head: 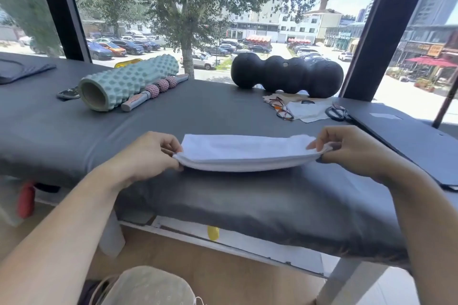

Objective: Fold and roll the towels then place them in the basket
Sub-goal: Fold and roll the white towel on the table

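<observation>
Forearms reach in from the bottom corners toward the grey padded bench (74,136). At far left on its surface lies a mint-green knobbed foam roller (128,82), with a pink-beaded massage stick (156,89) just beside it. Nearer, the left hand (151,153) has its grip pinched on the left end of a folded white towel (245,153), thumb below and fingers on top. The towel spans between both hands, its ends lifted and its middle sagging toward the bench near the front edge. Behind it, by the window, sits a black multi-lobed roller (287,77); glasses (281,108) and scissors (338,112) lie close by. The right hand (347,148) pinches the towel's right end, fingers curled over it.
</observation>
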`<state>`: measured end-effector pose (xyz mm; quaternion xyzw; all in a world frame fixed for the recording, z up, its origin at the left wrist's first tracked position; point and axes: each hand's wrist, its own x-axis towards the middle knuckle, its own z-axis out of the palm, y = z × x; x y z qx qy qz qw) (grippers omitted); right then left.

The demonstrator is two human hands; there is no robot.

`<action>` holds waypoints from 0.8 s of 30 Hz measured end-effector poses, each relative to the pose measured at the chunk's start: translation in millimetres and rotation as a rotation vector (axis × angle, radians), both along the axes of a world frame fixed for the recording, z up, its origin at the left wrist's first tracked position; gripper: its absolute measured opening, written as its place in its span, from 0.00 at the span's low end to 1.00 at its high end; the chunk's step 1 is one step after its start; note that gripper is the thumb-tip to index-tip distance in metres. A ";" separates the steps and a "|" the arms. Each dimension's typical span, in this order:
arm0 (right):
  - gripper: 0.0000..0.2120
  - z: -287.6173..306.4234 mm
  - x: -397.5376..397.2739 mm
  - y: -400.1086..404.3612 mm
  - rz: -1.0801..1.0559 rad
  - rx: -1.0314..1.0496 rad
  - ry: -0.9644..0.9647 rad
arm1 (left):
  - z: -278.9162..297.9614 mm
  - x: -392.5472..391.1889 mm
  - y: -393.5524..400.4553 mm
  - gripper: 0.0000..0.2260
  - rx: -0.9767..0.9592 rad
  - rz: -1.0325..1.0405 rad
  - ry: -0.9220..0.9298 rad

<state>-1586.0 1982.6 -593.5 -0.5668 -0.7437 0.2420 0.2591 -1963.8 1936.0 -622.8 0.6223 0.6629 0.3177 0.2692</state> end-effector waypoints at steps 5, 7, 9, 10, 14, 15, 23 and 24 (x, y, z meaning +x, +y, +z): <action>0.16 10.7 -0.7 -12.6 -0.021 -0.143 -0.484 | 8.6 -2.8 -9.2 0.17 -0.108 0.018 0.353; 0.22 23.0 -4.0 -19.7 -0.047 -0.176 -0.624 | 17.5 1.3 -12.0 0.24 -0.033 0.053 0.364; 0.22 28.4 -17.4 -23.6 -0.081 -0.078 -0.628 | 21.6 14.0 -11.5 0.22 0.148 0.117 0.242; 0.21 25.9 -28.1 -22.0 -0.105 0.036 -0.560 | 21.4 23.7 -9.2 0.18 0.246 0.144 0.182; 0.20 -5.2 -86.3 -10.0 0.012 0.274 -0.319 | 0.3 65.2 7.2 0.10 0.425 0.033 0.138; 0.21 -15.3 -97.2 -5.4 0.063 0.249 -0.352 | -6.2 74.3 11.7 0.12 0.404 -0.003 0.170; 0.30 -52.6 -107.9 24.6 0.192 -0.004 -0.528 | -33.1 75.6 40.3 0.30 -0.023 -0.127 0.639; 0.30 -52.8 -106.1 25.9 0.198 -0.011 -0.541 | -34.6 72.0 42.1 0.32 -0.071 -0.131 0.670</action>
